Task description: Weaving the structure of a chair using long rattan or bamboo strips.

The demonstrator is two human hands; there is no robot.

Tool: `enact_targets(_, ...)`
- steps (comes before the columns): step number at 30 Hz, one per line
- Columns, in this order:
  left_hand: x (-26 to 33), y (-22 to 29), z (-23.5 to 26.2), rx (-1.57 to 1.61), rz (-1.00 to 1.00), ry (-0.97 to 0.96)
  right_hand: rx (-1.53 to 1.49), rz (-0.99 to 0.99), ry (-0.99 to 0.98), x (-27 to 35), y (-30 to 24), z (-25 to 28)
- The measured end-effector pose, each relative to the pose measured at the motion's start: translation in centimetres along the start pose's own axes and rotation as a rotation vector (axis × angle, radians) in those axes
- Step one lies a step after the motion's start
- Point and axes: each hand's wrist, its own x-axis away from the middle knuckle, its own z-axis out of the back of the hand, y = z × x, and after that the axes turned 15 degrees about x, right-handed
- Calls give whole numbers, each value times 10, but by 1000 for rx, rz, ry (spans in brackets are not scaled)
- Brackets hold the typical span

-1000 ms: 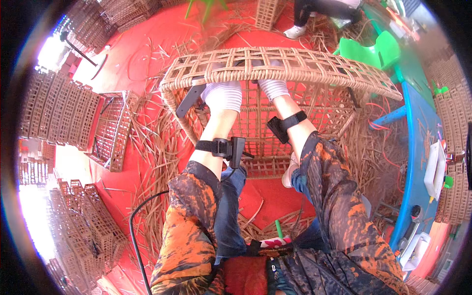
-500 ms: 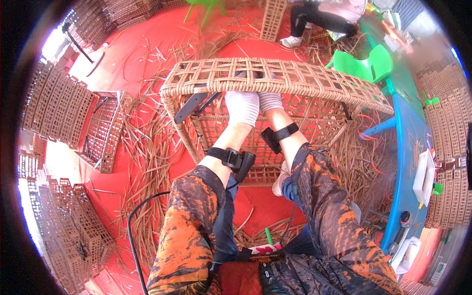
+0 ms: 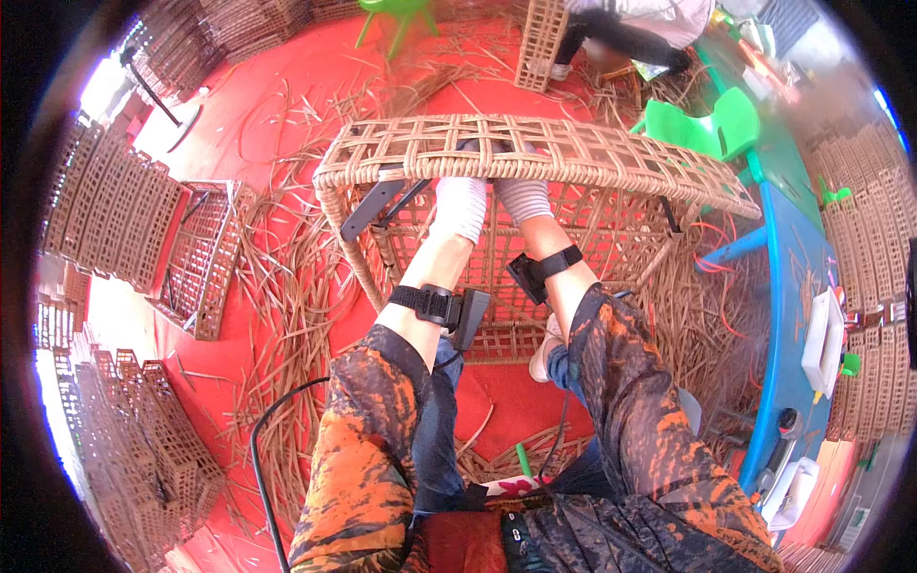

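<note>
A tan woven rattan basket frame (image 3: 573, 164) stands before me on its side, its dark metal struts (image 3: 374, 208) showing at the inner corner. My left hand (image 3: 460, 205), in a grey-and-white striped glove, reaches behind the upper woven panel near its middle. Close to its right, my right hand (image 3: 523, 196) in a matching glove is at the same panel. Dark glove ends show faintly through the weave, but the panel hides the fingers of both hands, so their grip cannot be made out. Black straps with small devices sit on both forearms.
Loose rattan strips (image 3: 277, 315) litter the red floor. Stacked woven panels (image 3: 110, 205) stand at the left, with another framed panel (image 3: 202, 258) beside them. On the right are a blue table (image 3: 778, 315), a white tray (image 3: 821, 344) and a green chair (image 3: 702, 129). A co-worker (image 3: 621, 38) sits at the far right.
My left hand and forearm have shifted slightly left, widening the gap between my hands. The basket has barely moved. At the back, the co-worker's woven panel has shifted a little right.
</note>
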Motion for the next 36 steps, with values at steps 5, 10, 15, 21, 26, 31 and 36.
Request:
enact_targets(5, -1, 4, -7, -390, 115, -75, -127, -78, -36, 5, 1, 7)
enact_targets(10, 0, 23, -12, -150, -84, -169, -207, -124, 163, 23, -2, 40)
enact_targets(15, -4, 8, -10, -229, -106, -296, -319, -196, -125, 52, 21, 54)
enact_targets(21, -14, -41, -5, -193, -88, -412, -294, -140, 112, 34, 36, -9)
enact_targets(26, -32, -109, 7, -156, 31, -428, -150, -113, -379, 38, 50, 13)
enact_targets(31, -61, -156, 11, -1157, -271, -421, -670, -366, -852, 109, 151, 116)
enact_targets(36, -61, -115, -3, -1077, -64, -383, -293, -590, -576, 314, 278, 253)
